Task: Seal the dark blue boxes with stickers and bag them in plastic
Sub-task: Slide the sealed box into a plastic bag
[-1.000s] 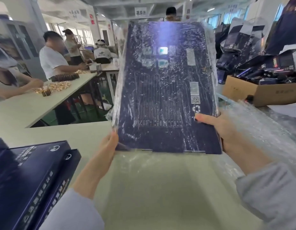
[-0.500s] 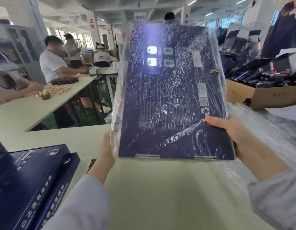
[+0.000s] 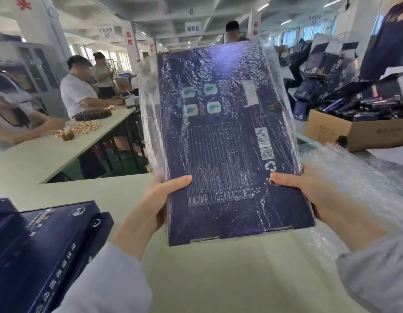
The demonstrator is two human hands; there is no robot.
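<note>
Above the counter point(image 3: 214, 279), left hand point(image 3: 157, 202) and right hand point(image 3: 308, 195) grip the bagged box point(image 3: 227, 141), thumbs on top.

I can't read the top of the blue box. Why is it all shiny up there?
Head view: light glares off the crinkled plastic bag over the top of the dark blue box, washing out the print there. Head view, too: the wide lens bends lines near the edges, and the far table looks soft.
</note>
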